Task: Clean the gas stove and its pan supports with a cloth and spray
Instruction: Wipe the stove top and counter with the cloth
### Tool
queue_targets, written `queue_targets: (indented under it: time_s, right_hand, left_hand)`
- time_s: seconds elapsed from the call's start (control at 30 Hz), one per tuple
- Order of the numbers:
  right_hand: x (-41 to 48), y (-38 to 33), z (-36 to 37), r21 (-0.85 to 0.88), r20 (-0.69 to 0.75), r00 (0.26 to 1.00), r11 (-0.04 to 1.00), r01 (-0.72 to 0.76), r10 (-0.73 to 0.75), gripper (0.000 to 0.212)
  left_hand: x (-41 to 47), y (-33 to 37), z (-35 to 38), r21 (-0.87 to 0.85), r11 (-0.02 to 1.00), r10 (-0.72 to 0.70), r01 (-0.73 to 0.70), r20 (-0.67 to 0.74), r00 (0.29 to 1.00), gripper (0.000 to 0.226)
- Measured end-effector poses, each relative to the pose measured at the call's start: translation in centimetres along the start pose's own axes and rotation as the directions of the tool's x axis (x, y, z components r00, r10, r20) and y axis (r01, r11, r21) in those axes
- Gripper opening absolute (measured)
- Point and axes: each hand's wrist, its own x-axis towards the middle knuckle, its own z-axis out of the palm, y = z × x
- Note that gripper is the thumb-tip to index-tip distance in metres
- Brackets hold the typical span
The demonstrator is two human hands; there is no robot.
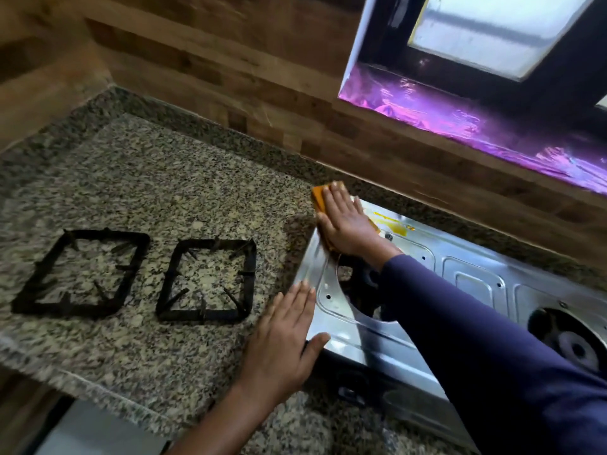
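Granite counter (138, 165), wood-panelled wall (230, 54), window (492, 31)

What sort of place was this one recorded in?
Probably a home kitchen: a steel gas stove sits on a speckled stone counter, two black pan supports lie beside it, and a window is set in the wall behind.

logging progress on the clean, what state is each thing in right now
gas stove: supports off, burners bare
left pan support: off the stove, flat on granite counter
right pan support: same
orange cloth: pressed on the stove's far left corner
right hand: open, flat on the cloth
left hand: open, thumb on the stove's near corner
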Motion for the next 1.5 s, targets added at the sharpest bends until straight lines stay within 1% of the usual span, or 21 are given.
queue_targets:
  time_s: [0.07, 0.13, 0.2, 0.27, 0.3, 0.37, 0.47, 0.53, 0.6, 0.7, 0.8, 0.87, 0.9, 0.97, 1.0, 1.1, 1.2, 1.3, 1.4, 1.43, 1.5]
  right_hand:
    - [-2.6, -1.1, 0.7, 0.001, 0.008, 0.994, 0.994, 0.105, -0.105, 0.066]
    - [-5.2, -2.4, 1.1, -0.019, 0.008, 0.982, 0.982, 0.187, -0.187, 0.073]
    - [-6.4, -3.0, 1.4, -0.031, 0.002, 0.978, 0.977, 0.211, -0.211, 0.077]
    - [-5.7, -2.9, 1.4, -0.045, -0.025, 0.983, 0.982, 0.181, -0.182, 0.074]
    - [-4.8, -2.6, 1.2, -0.039, -0.038, 0.989, 0.989, 0.144, -0.146, 0.07]
    - [-2.3, -0.8, 0.7, -0.021, -0.053, 0.998, 0.999, 0.024, -0.025, 0.064]
    - [0.5, 2.3, -0.5, -0.001, -0.078, 0.979, 0.982, -0.19, 0.189, 0.063]
    - [0.8, 4.4, -1.0, 0.037, -0.097, 0.942, 0.947, -0.319, 0.321, 0.062]
    - [-0.2, 6.1, -1.2, 0.061, -0.116, 0.902, 0.909, -0.411, 0.416, 0.061]
    - [-2.8, 8.5, -1.2, 0.083, -0.141, 0.847, 0.858, -0.507, 0.513, 0.061]
    - [-5.5, 11.1, -1.1, 0.116, -0.195, 0.757, 0.781, -0.614, 0.624, 0.061]
    - [-6.6, 12.3, -1.1, 0.162, -0.217, 0.707, 0.739, -0.654, 0.673, 0.06]
    - [-6.7, 12.6, -1.2, 0.173, -0.221, 0.7, 0.734, -0.657, 0.679, 0.06]
    - [-6.2, 12.4, -1.5, 0.174, -0.218, 0.718, 0.751, -0.637, 0.66, 0.057]
    - [-5.5, 11.9, -1.6, 0.161, -0.216, 0.749, 0.779, -0.606, 0.627, 0.055]
    - [-2.6, 8.5, -1.5, 0.12, -0.19, 0.88, 0.9, -0.418, 0.435, 0.052]
    - [0.7, 3.0, -1.0, 0.122, -0.135, 0.959, 0.965, -0.233, 0.249, 0.057]
    - [2.6, -1.7, -0.4, 0.09, -0.105, 0.988, 0.991, -0.101, 0.11, 0.058]
    - [2.9, -3.3, 0.2, 0.0, -0.083, 0.996, 1.0, 0.027, -0.027, 0.052]
    - [2.8, -3.3, 0.3, -0.002, -0.072, 0.995, 0.998, 0.066, -0.066, 0.051]
    - [2.5, -2.6, 0.1, 0.078, -0.082, 0.988, 0.988, 0.136, -0.13, 0.049]
  left_hand:
    - [1.6, -0.1, 0.2, 0.009, 0.998, -0.064, 0.064, 0.001, 0.998, 0.073]
    - [2.6, -0.4, 0.6, 0.028, 0.993, -0.114, 0.114, -0.001, 0.994, 0.075]
    - [3.2, -0.3, 1.0, 0.045, 0.99, -0.132, 0.131, 0.012, 0.991, 0.075]
    - [3.0, -0.4, 1.3, 0.062, 0.989, -0.139, 0.138, 0.015, 0.99, 0.075]
    - [2.9, -0.5, 1.4, 0.073, 0.988, -0.138, 0.137, 0.016, 0.99, 0.074]
    - [2.9, -0.6, 1.5, 0.1, 0.987, -0.131, 0.128, 0.018, 0.991, 0.074]
    - [2.8, -0.6, 1.4, 0.115, 0.987, -0.117, 0.115, 0.012, 0.993, 0.073]
    - [2.7, -0.6, 1.4, 0.109, 0.988, -0.115, 0.112, 0.018, 0.993, 0.073]
    - [2.6, -0.7, 1.3, 0.109, 0.988, -0.115, 0.112, 0.027, 0.993, 0.073]
    - [2.7, -0.6, 1.3, 0.092, 0.99, -0.105, 0.103, 0.021, 0.994, 0.073]
    - [2.7, -0.7, 1.3, 0.063, 0.993, -0.1, 0.099, 0.016, 0.995, 0.073]
    - [2.7, -0.8, 1.4, 0.039, 0.994, -0.1, 0.1, 0.014, 0.995, 0.074]
    - [2.7, -0.8, 1.4, 0.03, 0.995, -0.101, 0.1, 0.011, 0.995, 0.075]
    - [2.8, -0.8, 1.4, 0.015, 0.996, -0.092, 0.092, 0.004, 0.996, 0.075]
    - [2.8, -0.8, 1.4, 0.005, 0.996, -0.088, 0.088, -0.003, 0.996, 0.075]
    - [2.8, -0.8, 1.4, -0.008, 0.997, -0.08, 0.079, -0.016, 0.997, 0.076]
    - [2.9, -0.9, 1.4, -0.013, 0.998, -0.058, 0.058, -0.024, 0.998, 0.076]
    - [3.1, -1.0, 1.4, -0.015, 0.999, -0.039, 0.039, -0.028, 0.999, 0.075]
    - [3.0, -1.0, 1.4, -0.032, 0.999, -0.04, 0.038, -0.049, 0.998, 0.075]
    - [2.9, -1.1, 1.5, -0.037, 0.999, -0.037, 0.035, -0.056, 0.998, 0.075]
    - [2.9, -1.1, 1.5, -0.04, 0.999, -0.027, 0.025, -0.06, 0.998, 0.074]
